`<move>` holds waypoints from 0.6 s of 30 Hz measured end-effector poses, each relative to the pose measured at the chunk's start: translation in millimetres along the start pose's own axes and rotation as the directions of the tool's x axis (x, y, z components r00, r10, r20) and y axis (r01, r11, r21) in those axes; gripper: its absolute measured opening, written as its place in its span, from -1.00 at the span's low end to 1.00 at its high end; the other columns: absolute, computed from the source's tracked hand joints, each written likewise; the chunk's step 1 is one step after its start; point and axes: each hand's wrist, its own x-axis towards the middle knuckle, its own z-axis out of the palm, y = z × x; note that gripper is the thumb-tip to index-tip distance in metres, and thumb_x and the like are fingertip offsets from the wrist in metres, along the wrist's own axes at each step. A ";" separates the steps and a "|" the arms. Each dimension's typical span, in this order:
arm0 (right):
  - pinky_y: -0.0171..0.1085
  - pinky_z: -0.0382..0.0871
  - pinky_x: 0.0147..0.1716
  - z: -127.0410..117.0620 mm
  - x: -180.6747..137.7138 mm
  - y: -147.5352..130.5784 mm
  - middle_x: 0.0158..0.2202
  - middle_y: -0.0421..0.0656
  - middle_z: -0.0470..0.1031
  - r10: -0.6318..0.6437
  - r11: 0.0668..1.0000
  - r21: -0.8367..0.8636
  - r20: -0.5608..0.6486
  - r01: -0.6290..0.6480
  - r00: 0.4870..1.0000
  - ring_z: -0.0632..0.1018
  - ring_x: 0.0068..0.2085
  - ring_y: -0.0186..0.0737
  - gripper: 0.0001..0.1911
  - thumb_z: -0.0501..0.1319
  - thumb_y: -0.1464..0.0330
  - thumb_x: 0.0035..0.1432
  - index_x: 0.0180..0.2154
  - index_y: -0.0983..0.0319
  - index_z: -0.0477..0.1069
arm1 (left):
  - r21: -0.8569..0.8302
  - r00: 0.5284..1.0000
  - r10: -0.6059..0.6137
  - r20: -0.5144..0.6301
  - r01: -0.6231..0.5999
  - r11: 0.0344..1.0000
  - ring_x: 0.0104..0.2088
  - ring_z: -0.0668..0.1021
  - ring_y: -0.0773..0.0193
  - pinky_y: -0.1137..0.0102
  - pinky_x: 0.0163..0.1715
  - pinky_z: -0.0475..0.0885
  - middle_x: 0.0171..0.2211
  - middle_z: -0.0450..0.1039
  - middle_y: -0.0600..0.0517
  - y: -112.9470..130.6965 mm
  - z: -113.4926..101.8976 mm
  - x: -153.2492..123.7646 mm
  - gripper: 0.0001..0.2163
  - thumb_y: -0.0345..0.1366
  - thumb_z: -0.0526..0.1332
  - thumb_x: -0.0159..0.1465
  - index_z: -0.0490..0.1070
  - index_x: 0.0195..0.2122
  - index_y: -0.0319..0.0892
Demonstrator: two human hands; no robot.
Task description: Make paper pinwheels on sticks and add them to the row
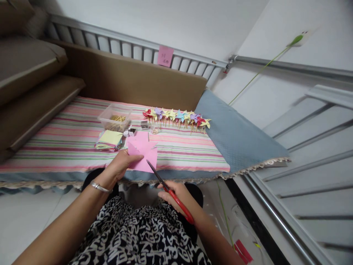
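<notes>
Pinched in my left hand (pixel 121 163) is a square of pink paper (pixel 146 149) with slits cut in from its corners. Red-handled scissors (pixel 176 200) are gripped in my right hand (pixel 175 195); their dark blades point up and left, the tips over the paper's lower part. Beyond the paper lies a stack of coloured paper squares (pixel 110 140), yellow on top. A clear plastic box (pixel 106 117) behind it holds thin wooden sticks (pixel 117 121). A row of small paper pinwheels (pixel 179 116) on sticks lies farther back.
A striped cloth (pixel 187 156) covers the surface, with a blue quilted cover (pixel 237 129) at right. Small containers (pixel 129 131) sit behind the pink paper. A cardboard panel (pixel 132 79) and metal rails (pixel 121 48) stand behind; cardboard boxes (pixel 27 66) are piled left.
</notes>
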 end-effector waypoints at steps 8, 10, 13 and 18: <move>-0.38 0.17 -0.55 0.9 1.4 1.1 -0.62 -0.30 0.27 -0.006 0.999 -0.035 -0.039 0.004 0.999 0.28 -0.56 -0.38 -0.70 0.26 0.21 0.01 -0.22 0.23 0.50 | 0.008 1.000 -0.007 -0.005 0.007 1.000 -0.49 0.55 0.22 0.38 -0.43 0.42 -0.42 0.59 -0.07 1.9 1.9 -0.7 -0.61 -0.34 0.46 -0.22 0.53 -0.32 -0.32; -0.38 0.17 -0.55 0.4 1.2 0.7 -0.61 -0.30 0.28 -0.007 1.000 -0.028 -0.037 0.006 0.999 0.29 -0.56 -0.38 -0.70 0.26 0.21 0.02 -0.22 0.23 0.50 | 0.006 1.000 -0.004 -0.002 0.004 1.000 -0.48 0.55 0.22 0.38 -0.43 0.42 -0.42 0.59 -0.08 1.3 1.7 -0.1 -0.61 -0.33 0.47 -0.22 0.53 -0.32 -0.32; -0.39 0.17 -0.55 0.0 0.4 -0.9 -0.61 -0.30 0.28 -0.005 1.000 -0.009 -0.025 0.005 1.000 0.29 -0.56 -0.38 -0.71 0.25 0.22 0.02 -0.22 0.23 0.50 | 0.011 1.000 -0.013 -0.001 0.013 1.000 -0.48 0.56 0.21 0.37 -0.42 0.42 -0.41 0.59 -0.08 -0.2 0.9 0.9 -0.61 -0.33 0.47 -0.21 0.53 -0.31 -0.32; -0.39 0.14 -0.57 1.3 -2.2 -5.0 -0.64 -0.31 0.26 0.018 1.000 0.001 -0.044 -0.018 0.999 0.27 -0.59 -0.39 -0.75 0.25 0.23 0.03 -0.25 0.22 0.50 | 0.002 1.000 -0.002 0.008 0.002 1.000 -0.45 0.57 0.17 0.34 -0.38 0.44 -0.38 0.60 -0.10 -2.3 0.3 1.8 -0.61 -0.32 0.47 -0.21 0.54 -0.31 -0.31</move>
